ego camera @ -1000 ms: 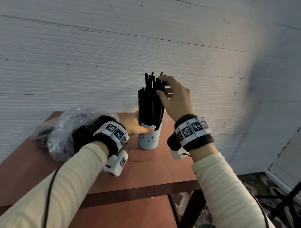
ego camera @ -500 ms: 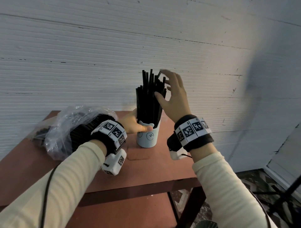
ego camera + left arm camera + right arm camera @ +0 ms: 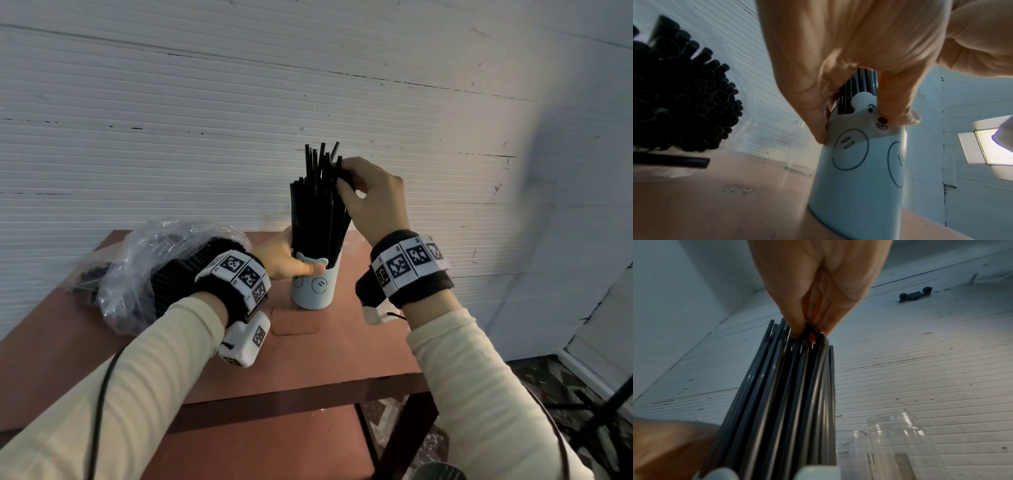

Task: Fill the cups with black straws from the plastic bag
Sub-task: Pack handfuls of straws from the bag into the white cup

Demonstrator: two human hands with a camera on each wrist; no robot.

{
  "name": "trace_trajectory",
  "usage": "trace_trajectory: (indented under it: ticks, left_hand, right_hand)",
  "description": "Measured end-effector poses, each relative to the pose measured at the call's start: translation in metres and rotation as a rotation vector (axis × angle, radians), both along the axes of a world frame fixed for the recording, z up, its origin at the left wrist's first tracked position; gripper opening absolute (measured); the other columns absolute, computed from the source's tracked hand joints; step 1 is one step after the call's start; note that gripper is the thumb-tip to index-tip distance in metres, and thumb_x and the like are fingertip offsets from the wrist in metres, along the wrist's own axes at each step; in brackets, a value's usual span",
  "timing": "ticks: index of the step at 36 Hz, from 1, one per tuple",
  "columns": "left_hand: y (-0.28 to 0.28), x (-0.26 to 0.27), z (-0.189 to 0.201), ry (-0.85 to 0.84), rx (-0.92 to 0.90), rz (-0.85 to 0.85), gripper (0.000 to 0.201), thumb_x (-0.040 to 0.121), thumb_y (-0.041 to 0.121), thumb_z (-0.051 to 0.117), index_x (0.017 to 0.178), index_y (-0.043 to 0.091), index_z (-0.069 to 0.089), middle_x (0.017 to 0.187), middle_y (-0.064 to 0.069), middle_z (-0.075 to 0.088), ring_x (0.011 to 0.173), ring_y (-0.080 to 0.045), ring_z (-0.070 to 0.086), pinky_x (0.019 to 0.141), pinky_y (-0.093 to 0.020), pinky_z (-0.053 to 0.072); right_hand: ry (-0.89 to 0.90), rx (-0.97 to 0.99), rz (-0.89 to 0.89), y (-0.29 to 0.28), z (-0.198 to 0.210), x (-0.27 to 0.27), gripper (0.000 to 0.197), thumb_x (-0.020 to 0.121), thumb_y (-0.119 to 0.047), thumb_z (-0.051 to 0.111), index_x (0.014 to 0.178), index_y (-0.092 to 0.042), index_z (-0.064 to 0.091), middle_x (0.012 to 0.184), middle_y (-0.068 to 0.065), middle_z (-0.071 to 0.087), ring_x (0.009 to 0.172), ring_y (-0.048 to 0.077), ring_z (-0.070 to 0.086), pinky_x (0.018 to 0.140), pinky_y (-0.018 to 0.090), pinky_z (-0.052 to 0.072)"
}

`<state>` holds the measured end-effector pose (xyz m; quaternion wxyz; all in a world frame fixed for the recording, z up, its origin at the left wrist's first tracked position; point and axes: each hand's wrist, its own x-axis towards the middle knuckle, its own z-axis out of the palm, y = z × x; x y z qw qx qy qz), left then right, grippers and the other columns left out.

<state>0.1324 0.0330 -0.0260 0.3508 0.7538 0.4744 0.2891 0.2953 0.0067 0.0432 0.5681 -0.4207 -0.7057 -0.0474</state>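
Note:
A white cup (image 3: 313, 287) (image 3: 857, 178) with a bear face stands on the reddish table (image 3: 335, 356), packed with upright black straws (image 3: 317, 205) (image 3: 787, 394). My left hand (image 3: 286, 260) (image 3: 849, 81) grips the cup's rim, thumb across the front. My right hand (image 3: 371, 195) (image 3: 813, 305) pinches the tops of a few straws on the bundle's right side. A clear plastic bag (image 3: 147, 274) holding more black straws (image 3: 678, 91) lies on the table to the left, partly behind my left wrist.
Behind the cup stand clear plastic jars (image 3: 898, 446) and a clear glass (image 3: 797, 154). A white ribbed wall (image 3: 205, 137) rises right behind the table. The table's right edge and leg (image 3: 421, 411) drop to a patterned floor. A dark stand (image 3: 606, 404) is at lower right.
My right hand went from gripping the straw tops, to open fingers beside them half a second ago, to pinching the tops again. The left hand stayed on the cup.

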Motion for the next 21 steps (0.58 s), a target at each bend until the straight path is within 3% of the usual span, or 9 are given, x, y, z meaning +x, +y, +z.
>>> trace_trajectory:
  ticks: [7, 11, 14, 17, 21]
  left_hand:
    - [0.000, 0.000, -0.001, -0.016, -0.019, -0.007, 0.077, 0.079, 0.022, 0.079, 0.142, 0.019, 0.034, 0.121, 0.010, 0.050, 0.118, -0.010, 0.048, 0.096, -0.024, 0.040]
    - [0.000, 0.000, -0.001, -0.019, -0.024, -0.016, 0.077, 0.079, 0.021, 0.080, 0.141, 0.020, 0.035, 0.118, 0.011, 0.052, 0.120, -0.012, 0.050, 0.100, -0.027, 0.043]
    - [-0.001, 0.001, 0.000, -0.027, -0.029, -0.012, 0.078, 0.081, 0.018, 0.078, 0.144, 0.019, 0.032, 0.120, 0.011, 0.050, 0.117, -0.008, 0.048, 0.095, -0.022, 0.038]
    - [-0.001, 0.001, -0.001, -0.022, -0.038, -0.015, 0.081, 0.081, 0.019, 0.078, 0.146, 0.018, 0.029, 0.125, 0.010, 0.047, 0.118, -0.008, 0.045, 0.097, -0.023, 0.037]
    - [-0.003, 0.002, 0.001, -0.020, -0.042, -0.010, 0.078, 0.082, 0.017, 0.076, 0.145, 0.017, 0.030, 0.125, 0.008, 0.048, 0.119, -0.007, 0.044, 0.098, -0.024, 0.037]
  right_hand:
    - [0.008, -0.034, -0.013, 0.000, -0.008, -0.003, 0.017, 0.087, -0.012, 0.059, 0.101, -0.011, 0.069, 0.087, 0.001, 0.072, 0.084, 0.018, 0.065, 0.081, 0.036, 0.052]
    - [-0.012, -0.047, -0.034, 0.001, -0.013, 0.000, 0.023, 0.090, -0.012, 0.059, 0.112, -0.013, 0.066, 0.097, 0.000, 0.069, 0.107, 0.023, 0.053, 0.085, 0.016, 0.038]
    - [-0.003, -0.044, 0.010, -0.002, -0.018, 0.004, 0.040, 0.089, -0.015, 0.061, 0.128, -0.020, 0.055, 0.117, -0.006, 0.063, 0.112, 0.019, 0.052, 0.093, 0.026, 0.041]
    - [0.120, -0.078, 0.010, -0.005, -0.025, 0.007, 0.050, 0.086, -0.022, 0.068, 0.131, -0.021, 0.046, 0.122, 0.000, 0.056, 0.104, 0.013, 0.055, 0.084, 0.020, 0.045]
    - [0.173, -0.162, -0.052, -0.007, -0.028, 0.010, 0.024, 0.085, -0.025, 0.070, 0.099, -0.013, 0.055, 0.095, 0.002, 0.062, 0.078, 0.012, 0.060, 0.065, 0.009, 0.043]
